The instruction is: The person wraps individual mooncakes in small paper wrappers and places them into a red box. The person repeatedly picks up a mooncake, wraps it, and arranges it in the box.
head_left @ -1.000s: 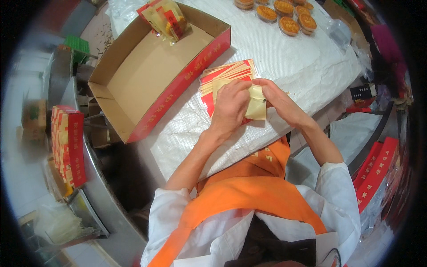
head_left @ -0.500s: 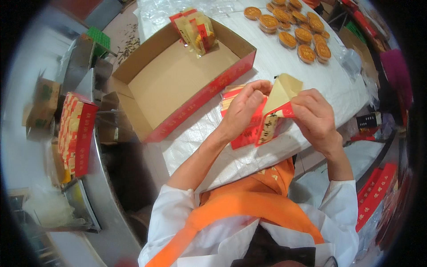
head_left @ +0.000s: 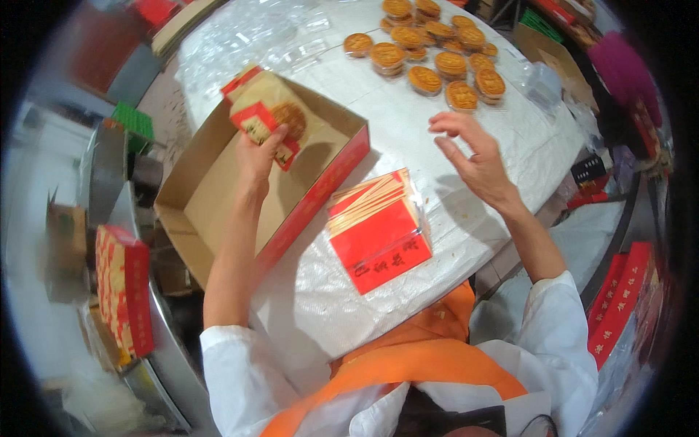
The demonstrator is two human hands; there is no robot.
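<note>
My left hand (head_left: pixel 258 156) grips a mooncake packet (head_left: pixel 256 122), pale yellow and red, with a round golden mooncake showing through its clear part. This hand is over the open cardboard box (head_left: pixel 218 186), which has low walls and a red printed outside. Behind the held packet, more red and yellow packets (head_left: pixel 242 81) show at the box's far left wall, partly hidden. My right hand (head_left: pixel 472 156) is above the white table cover, holding nothing, its fingers apart. Between my arms lies a fanned stack of flat red packets (head_left: pixel 378 233).
Several mooncakes (head_left: pixel 450 65) in clear trays are grouped at the far side of the white-covered table (head_left: pixel 466 240). Empty clear trays (head_left: pixel 255 36) spread at the far left. A red patterned box (head_left: pixel 124 291) stands on a metal surface to the left. Red printed strips (head_left: pixel 619 306) lie at right.
My left hand has gone from the flat packets to over the box, now with a filled packet. My right hand has let go of the packet it held and opened. The view has shifted.
</note>
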